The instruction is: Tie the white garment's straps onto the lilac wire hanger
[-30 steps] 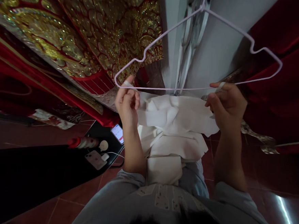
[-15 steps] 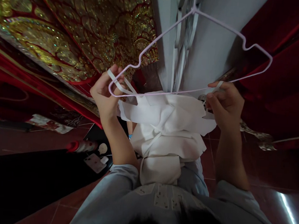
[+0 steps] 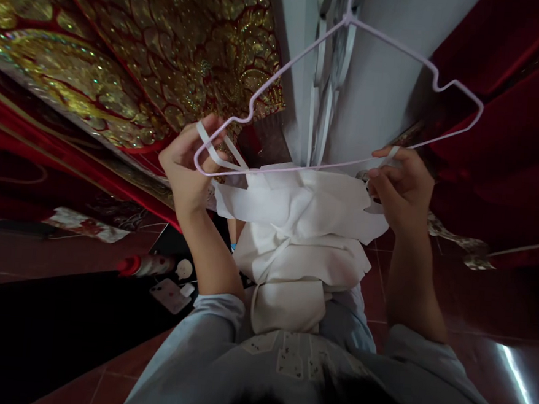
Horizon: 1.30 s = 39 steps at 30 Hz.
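A pale lilac clothes hanger (image 3: pixel 349 18) hangs in front of me, its lower bar running past both hands. Below that bar a white ruffled garment (image 3: pixel 289 252) falls in gathered layers. My left hand (image 3: pixel 184 168) is closed on a white strap (image 3: pixel 203 134), which loops at the hanger's left corner. Near the right part of the bar, my right hand (image 3: pixel 404 190) pinches another white strap (image 3: pixel 393 152) between thumb and fingers. The right end of the hanger sticks out beyond this hand. The hanger's hook is cut off at the top of the view.
Gold-sequined red garments (image 3: pixel 146 45) hang close on the left. Dark red cloth (image 3: pixel 509 139) hangs on the right. White metal scrollwork (image 3: pixel 318 125) stands behind the hanger. A phone (image 3: pixel 170 295) and a red-capped bottle (image 3: pixel 147 265) lie on a black surface at lower left.
My right hand and the hanger's right end have shifted slightly left. My left hand has also moved a little left. Both hands keep hold of the straps.
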{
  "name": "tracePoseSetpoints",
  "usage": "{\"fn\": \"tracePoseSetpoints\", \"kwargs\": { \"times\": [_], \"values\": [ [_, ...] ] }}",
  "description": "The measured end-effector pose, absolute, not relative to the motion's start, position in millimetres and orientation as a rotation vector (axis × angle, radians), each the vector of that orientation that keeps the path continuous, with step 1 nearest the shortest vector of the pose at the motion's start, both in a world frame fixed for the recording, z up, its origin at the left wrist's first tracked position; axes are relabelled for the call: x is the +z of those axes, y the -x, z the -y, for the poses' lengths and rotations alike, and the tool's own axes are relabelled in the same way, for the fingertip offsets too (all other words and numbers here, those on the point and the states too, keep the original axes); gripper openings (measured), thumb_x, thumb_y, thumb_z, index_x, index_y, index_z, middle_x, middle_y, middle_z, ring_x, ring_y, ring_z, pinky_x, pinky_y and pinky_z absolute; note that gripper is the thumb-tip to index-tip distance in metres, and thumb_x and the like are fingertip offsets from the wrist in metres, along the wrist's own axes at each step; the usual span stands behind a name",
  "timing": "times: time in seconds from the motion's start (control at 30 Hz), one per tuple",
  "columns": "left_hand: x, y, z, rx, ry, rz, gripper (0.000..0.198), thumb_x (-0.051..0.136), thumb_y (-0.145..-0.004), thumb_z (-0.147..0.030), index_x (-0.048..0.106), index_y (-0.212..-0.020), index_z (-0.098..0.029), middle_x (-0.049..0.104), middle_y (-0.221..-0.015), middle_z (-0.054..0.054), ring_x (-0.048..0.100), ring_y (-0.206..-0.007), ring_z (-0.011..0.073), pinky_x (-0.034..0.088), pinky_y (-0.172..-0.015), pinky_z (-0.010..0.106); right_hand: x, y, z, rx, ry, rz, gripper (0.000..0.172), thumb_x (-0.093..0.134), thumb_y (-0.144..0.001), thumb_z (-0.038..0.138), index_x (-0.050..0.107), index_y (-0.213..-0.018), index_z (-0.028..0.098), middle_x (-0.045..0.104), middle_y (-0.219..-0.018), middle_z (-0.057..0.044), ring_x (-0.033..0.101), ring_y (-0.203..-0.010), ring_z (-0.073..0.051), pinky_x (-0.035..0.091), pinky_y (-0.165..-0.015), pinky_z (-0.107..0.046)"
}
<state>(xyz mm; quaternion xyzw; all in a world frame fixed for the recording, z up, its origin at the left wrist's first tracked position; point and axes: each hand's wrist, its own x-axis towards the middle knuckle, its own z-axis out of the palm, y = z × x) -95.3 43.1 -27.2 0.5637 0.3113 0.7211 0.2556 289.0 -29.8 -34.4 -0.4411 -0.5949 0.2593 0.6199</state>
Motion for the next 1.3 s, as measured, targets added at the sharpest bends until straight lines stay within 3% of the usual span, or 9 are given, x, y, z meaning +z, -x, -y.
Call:
{"fn": "tracePoseSetpoints", "kwargs": {
  "times": [0.27, 0.47, 0.63, 0.77, 0.83, 0.93, 1.03, 1.17, 1.3],
  "values": [
    [-61.0, 98.5, -35.7, 2.202, -1.309, -0.818, 0.06, 0.115, -0.079, -0.066, 0.096, -0.118, -0.024, 0.092, -0.118, 0.006, 0.087, -0.106, 0.0235, 0.075, -0.1, 0.035, -33.8, -291.4, 31.2, 0.649, 1.055, 1.389, 0.025, 0.087, -0.103, 0.044, 0.077, -0.123, 0.034, 0.055, -0.064, 0.01, 0.046, -0.053, -0.011, 0.035, -0.054, -0.027],
    [-15.9, 83.0, -42.1, 1.895, -1.752, -0.787, 0.062, 0.116, -0.08, -0.057, 0.097, -0.127, -0.021, 0.091, -0.129, 0.014, 0.089, -0.116, 0.031, 0.074, -0.109, 0.042, -34.5, -285.7, 31.6, 0.694, 1.11, 1.367, 0.027, 0.086, -0.101, 0.037, 0.077, -0.125, 0.032, 0.058, -0.064, 0.009, 0.048, -0.055, -0.012, 0.038, -0.057, -0.028],
    [27.3, 59.8, -52.9, 1.844, -1.932, -0.858, 0.011, 0.094, -0.098, -0.022, 0.09, -0.089, -0.017, 0.081, -0.08, 0.003, 0.074, -0.073, 0.0147, 0.058, -0.07, 0.024, -37.3, -282.5, 33.4, 0.731, 1.121, 1.371, 0.035, 0.088, -0.1, 0.044, 0.071, -0.129, 0.033, 0.055, -0.065, 0.01, 0.051, -0.057, -0.013, 0.042, -0.059, -0.029],
    [16.4, 57.1, -55.3, 2.043, -1.592, -0.828, 0.027, 0.078, -0.104, -0.023, 0.087, -0.079, -0.021, 0.073, -0.069, 0.002, 0.063, -0.059, 0.0136, 0.047, -0.059, 0.028, -38.0, -282.4, 35.5, 0.749, 1.119, 1.406, 0.034, 0.086, -0.101, 0.043, 0.072, -0.131, 0.032, 0.056, -0.067, 0.009, 0.052, -0.058, -0.013, 0.039, -0.058, -0.029],
    [-5.1, 55.1, -52.2, 2.073, -1.291, -0.807, 0.022, 0.088, -0.102, -0.04, 0.086, -0.086, -0.025, 0.072, -0.071, 0.002, 0.064, -0.061, 0.0169, 0.049, -0.059, 0.031, -38.5, -281.1, 36.3, 0.737, 1.123, 1.42, 0.035, 0.085, -0.101, 0.044, 0.073, -0.131, 0.032, 0.055, -0.066, 0.009, 0.051, -0.057, -0.013, 0.038, -0.057, -0.029],
    [-38.4, 41.7, -40.3, 1.926, -0.966, -0.804, 0.046, 0.093, -0.097, -0.071, 0.081, -0.1, -0.026, 0.074, -0.081, 0.003, 0.074, -0.077, 0.0204, 0.063, -0.075, 0.034, -38.2, -279.7, 36.1, 0.691, 1.102, 1.433, 0.034, 0.085, -0.102, 0.045, 0.076, -0.132, 0.034, 0.056, -0.066, 0.009, 0.049, -0.056, -0.014, 0.039, -0.058, -0.031],
    [-52.4, 21.6, -27.0, 1.915, -0.92, -0.882, 0.06, 0.086, -0.101, -0.083, 0.069, -0.096, -0.026, 0.078, -0.092, 0.006, 0.081, -0.087, 0.0216, 0.067, -0.081, 0.032, -36.9, -287.0, 31.9, 0.592, 1.07, 1.438, 0.028, 0.08, -0.106, 0.045, 0.083, -0.132, 0.035, 0.063, -0.07, 0.006, 0.051, -0.059, -0.014, 0.043, -0.059, -0.032],
    [-40.6, 9.9, -20.0, 1.976, -0.886, -0.874, 0.055, 0.079, -0.114, -0.069, 0.06, -0.088, -0.025, 0.075, -0.084, 0.003, 0.079, -0.077, 0.0189, 0.064, -0.073, 0.027, -39.1, -321.1, 16.8, 0.234, 0.967, 1.199, 0.017, 0.08, -0.107, 0.039, 0.09, -0.119, 0.032, 0.071, -0.078, 0.0, 0.046, -0.057, -0.012, 0.037, -0.053, -0.03],
    [-27.0, 14.3, -19.2, 1.956, -0.792, -0.884, 0.049, 0.078, -0.119, -0.052, 0.061, -0.082, -0.025, 0.075, -0.079, 0.004, 0.076, -0.071, 0.0192, 0.065, -0.07, 0.027, -41.0, -365.6, 3.8, 0.016, 0.959, 0.93, 0.017, 0.1, -0.091, 0.034, 0.094, -0.107, 0.03, 0.072, -0.077, -0.001, 0.055, -0.057, -0.012, 0.04, -0.05, -0.03]
  ]
}}
